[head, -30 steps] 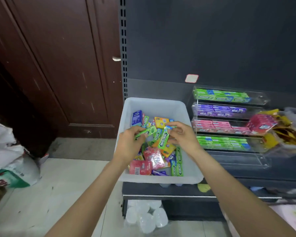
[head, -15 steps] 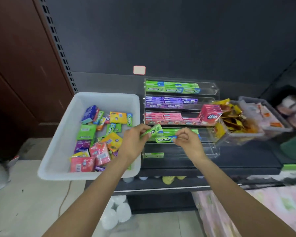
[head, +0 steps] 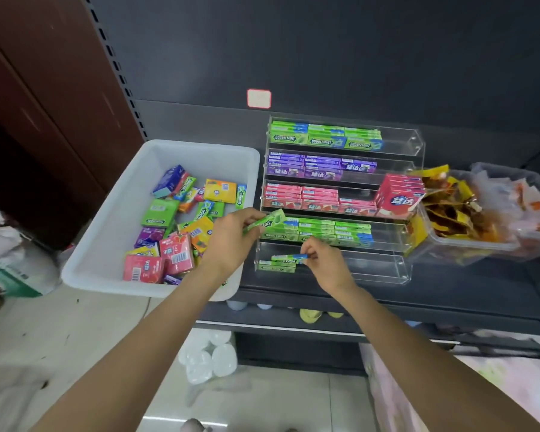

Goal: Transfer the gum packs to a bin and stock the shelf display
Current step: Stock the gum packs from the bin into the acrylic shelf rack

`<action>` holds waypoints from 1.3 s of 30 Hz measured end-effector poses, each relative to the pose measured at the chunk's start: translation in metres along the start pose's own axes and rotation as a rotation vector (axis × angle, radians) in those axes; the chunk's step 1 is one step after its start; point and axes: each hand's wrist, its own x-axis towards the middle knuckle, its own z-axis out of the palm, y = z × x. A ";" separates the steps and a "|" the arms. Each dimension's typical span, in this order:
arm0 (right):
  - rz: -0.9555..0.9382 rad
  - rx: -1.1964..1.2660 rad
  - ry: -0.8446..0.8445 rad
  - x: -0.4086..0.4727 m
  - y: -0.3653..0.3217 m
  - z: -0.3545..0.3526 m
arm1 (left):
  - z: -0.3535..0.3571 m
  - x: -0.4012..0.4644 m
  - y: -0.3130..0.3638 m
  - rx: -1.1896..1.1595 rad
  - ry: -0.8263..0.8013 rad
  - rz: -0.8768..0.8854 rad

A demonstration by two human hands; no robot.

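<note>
- Hands: my right hand is pinching a green gum pack at the bottom tier of the clear shelf display, just above packs lying there.
- My left hand is gripping another green pack before the fourth tier.
- Mixed packs are lying in the white bin, left of the display.

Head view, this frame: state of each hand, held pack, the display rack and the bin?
left hand: holds a green gum pack, raised.
right hand: pinches a second green pack at the bottom tier.
acrylic display rack: upper four tiers stocked, bottom nearly bare.
white bin: holds loose mixed packs.
</note>
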 end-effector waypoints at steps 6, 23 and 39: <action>-0.073 -0.116 -0.142 0.005 -0.010 0.011 | -0.004 0.001 -0.009 0.016 -0.006 0.006; 0.001 0.407 0.033 -0.015 -0.036 -0.032 | 0.011 -0.009 0.007 0.037 -0.140 0.052; 0.055 0.214 0.260 -0.016 0.010 -0.002 | 0.091 -0.056 -0.034 0.082 0.033 -0.313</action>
